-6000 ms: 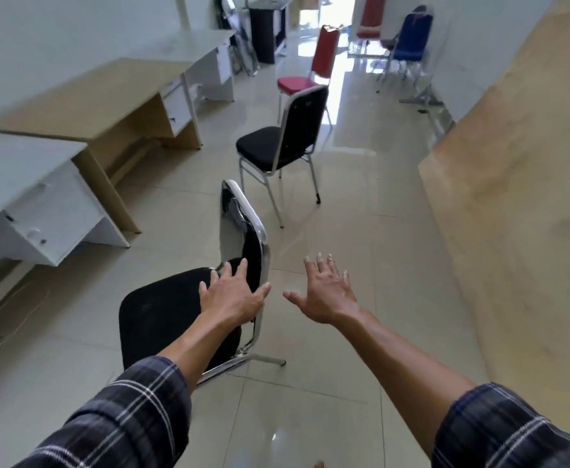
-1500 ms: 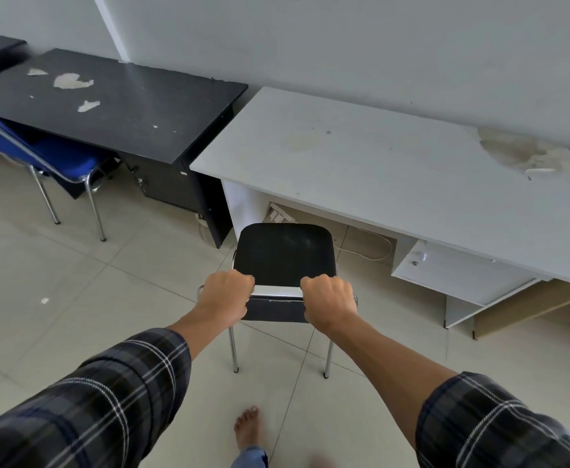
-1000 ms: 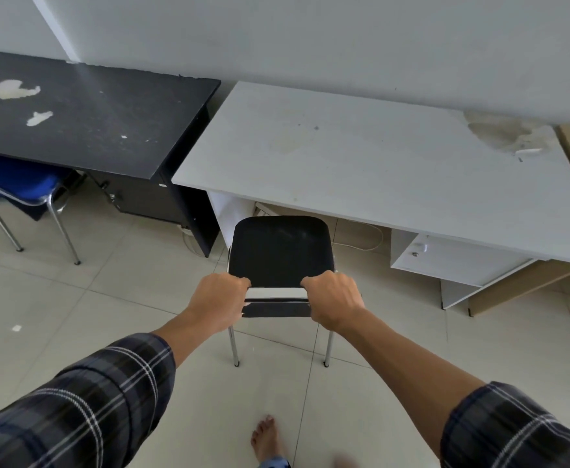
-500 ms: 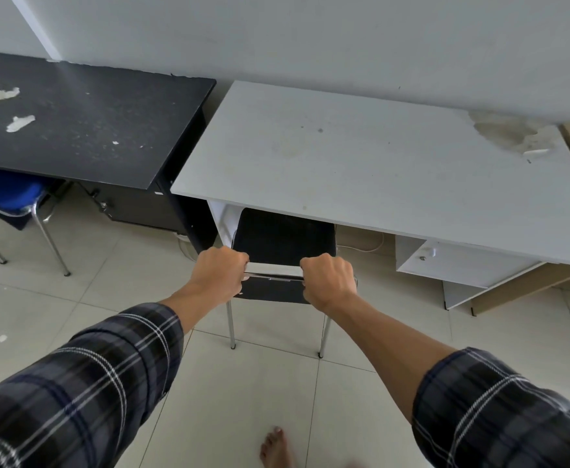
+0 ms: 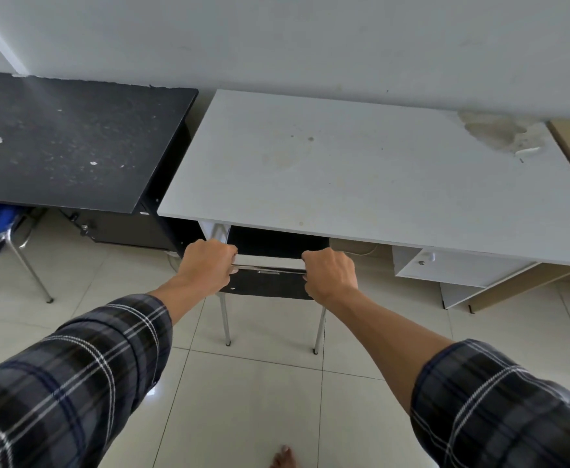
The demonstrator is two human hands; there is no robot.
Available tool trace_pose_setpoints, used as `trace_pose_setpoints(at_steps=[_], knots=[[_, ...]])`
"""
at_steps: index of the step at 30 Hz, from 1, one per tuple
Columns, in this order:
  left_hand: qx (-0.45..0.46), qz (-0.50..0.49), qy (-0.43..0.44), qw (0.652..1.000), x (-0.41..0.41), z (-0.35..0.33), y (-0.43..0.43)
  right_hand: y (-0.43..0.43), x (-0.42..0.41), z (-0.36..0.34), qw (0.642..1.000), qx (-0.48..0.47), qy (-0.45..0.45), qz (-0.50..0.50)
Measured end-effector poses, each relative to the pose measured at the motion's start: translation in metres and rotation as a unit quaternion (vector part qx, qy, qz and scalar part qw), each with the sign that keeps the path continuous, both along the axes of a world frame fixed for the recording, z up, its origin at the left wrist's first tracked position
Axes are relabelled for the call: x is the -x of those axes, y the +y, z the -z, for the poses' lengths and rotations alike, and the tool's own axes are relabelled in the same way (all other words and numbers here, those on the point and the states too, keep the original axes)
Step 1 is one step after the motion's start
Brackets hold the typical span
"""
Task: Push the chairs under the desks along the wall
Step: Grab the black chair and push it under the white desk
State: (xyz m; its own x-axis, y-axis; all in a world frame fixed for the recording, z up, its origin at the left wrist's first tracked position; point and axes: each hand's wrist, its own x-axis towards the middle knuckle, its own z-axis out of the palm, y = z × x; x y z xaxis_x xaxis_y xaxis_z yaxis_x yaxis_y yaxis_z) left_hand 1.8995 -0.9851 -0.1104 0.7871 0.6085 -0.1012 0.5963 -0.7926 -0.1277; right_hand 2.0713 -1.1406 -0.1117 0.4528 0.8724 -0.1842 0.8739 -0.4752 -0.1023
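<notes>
We could read no text, label, brand, number or sign. A small metal fitting (image 5: 268, 272) on the back of the black chair (image 5: 266, 286) was too small for us to tell whether it carried lettering.
</notes>
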Motion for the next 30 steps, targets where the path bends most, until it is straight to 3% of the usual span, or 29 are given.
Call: trace_pose_setpoints(at_steps=[17, 26, 30], knots=[[0.003, -0.01, -0.018, 1.0, -0.044, 0.004, 0.084, 0.082, -0.033, 0.009, 0.999, -0.015, -0.002, 0.028], [-0.006, -0.027, -0.004, 1.0, -0.049, 0.006, 0.081, 0.084, -0.041, 0.014, 0.999, -0.032, 0.017, 0.012], [-0.026, -0.094, 0.011, 0.995, -0.049, 0.003, 0.063, 0.082, -0.04, 0.011, 0.999, -0.02, 0.038, 0.022]])
